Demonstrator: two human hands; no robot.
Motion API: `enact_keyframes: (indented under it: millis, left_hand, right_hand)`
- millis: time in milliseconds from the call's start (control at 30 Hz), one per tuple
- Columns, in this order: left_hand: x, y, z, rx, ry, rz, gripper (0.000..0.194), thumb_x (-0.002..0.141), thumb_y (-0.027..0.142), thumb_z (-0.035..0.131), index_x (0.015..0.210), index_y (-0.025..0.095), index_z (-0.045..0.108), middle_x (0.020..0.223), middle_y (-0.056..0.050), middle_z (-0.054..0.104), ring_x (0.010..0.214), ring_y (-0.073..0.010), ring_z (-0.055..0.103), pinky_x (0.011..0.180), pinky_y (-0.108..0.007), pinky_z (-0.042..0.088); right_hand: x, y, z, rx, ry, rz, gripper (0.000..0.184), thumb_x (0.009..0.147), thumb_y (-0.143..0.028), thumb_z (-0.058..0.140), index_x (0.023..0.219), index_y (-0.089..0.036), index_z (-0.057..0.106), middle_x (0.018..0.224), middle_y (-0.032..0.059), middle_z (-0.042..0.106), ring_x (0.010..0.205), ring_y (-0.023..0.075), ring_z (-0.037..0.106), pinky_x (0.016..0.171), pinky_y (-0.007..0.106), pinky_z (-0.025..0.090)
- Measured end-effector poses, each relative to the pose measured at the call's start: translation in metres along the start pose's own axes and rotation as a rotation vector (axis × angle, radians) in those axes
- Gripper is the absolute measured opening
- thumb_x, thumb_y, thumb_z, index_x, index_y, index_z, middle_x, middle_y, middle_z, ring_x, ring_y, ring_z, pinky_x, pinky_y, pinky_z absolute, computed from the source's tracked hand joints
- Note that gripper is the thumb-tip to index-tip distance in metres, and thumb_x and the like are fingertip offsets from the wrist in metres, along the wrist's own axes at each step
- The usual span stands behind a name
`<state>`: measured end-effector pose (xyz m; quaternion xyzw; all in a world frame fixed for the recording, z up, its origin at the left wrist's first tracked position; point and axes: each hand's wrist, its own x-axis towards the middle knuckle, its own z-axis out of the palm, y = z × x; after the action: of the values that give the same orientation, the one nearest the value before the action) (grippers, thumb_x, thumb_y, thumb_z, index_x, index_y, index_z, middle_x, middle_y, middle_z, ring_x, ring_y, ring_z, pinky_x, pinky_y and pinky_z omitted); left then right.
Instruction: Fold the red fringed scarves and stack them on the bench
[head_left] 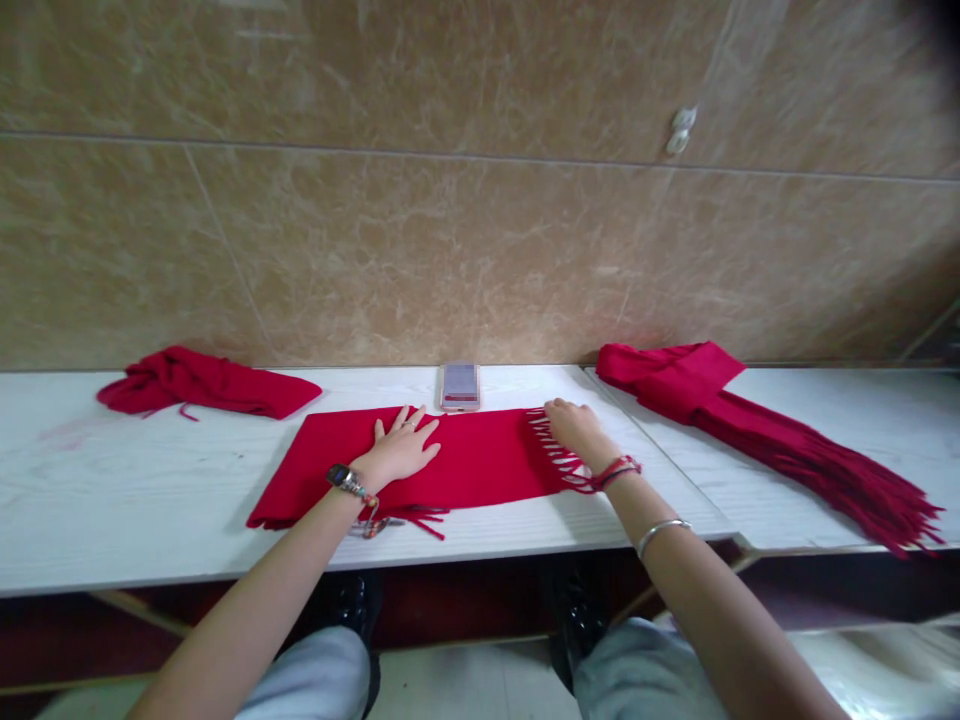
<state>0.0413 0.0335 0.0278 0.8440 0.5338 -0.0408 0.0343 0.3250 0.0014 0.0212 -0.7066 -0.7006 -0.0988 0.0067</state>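
A red fringed scarf (pixel 480 455) lies folded flat on the white table in front of me. My left hand (pixel 403 450) rests on its left half, palm down with the fingers spread. Some loose tassels (pixel 427 518) poke out below that hand at the near edge. At the right end, where the fringe (pixel 551 445) begins, my right hand (pixel 579 432) has its fingers curled closed on the far corner of the scarf. The fingertips are partly hidden by the hand itself.
Behind the scarf a phone (pixel 460 387) lies near the tiled wall (pixel 450 260). A crumpled red scarf (pixel 210 385) is at the left, and a knotted red scarf (pixel 750 420) stretches to the right. The white table (pixel 150 520) has a seam right of my right hand.
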Motion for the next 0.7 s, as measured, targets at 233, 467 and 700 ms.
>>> enact_keyframes:
  millis: [233,467,700]
  left_hand:
    - [0.001,0.001,0.0,-0.03,0.038,-0.024,0.05,0.087,0.043,0.029,0.135,0.028,0.035,0.148,-0.004,0.014,0.135,-0.0319,0.003,0.097,-0.067,0.009]
    - [0.005,0.003,-0.002,-0.029,0.009,-0.06,0.054,0.088,0.045,0.03,0.139,0.028,0.026,0.149,-0.003,0.008,0.135,-0.0301,0.001,0.098,-0.066,0.01]
    - [-0.001,-0.004,-0.001,-0.027,0.051,-0.067,0.054,0.087,0.048,0.025,0.138,0.03,0.029,0.148,-0.002,0.011,0.136,-0.0278,0.004,0.101,-0.062,0.011]
  right_hand:
    - [-0.013,0.026,-0.021,-0.015,0.045,0.013,0.033,0.085,-0.008,0.033,0.103,-0.011,0.061,0.104,0.0154,0.061,0.096,0.0201,0.058,0.081,0.029,0.044]
    - [-0.003,-0.062,-0.001,0.297,0.127,-0.399,0.046,0.091,-0.035,0.035,0.128,-0.01,0.041,0.133,0.0148,0.043,0.124,0.0242,0.034,0.101,0.041,0.03]
    - [0.01,-0.027,0.027,0.165,-0.022,-0.127,0.042,0.094,-0.035,0.025,0.131,-0.02,0.037,0.141,0.0155,0.032,0.128,0.0286,0.028,0.093,0.061,0.029]
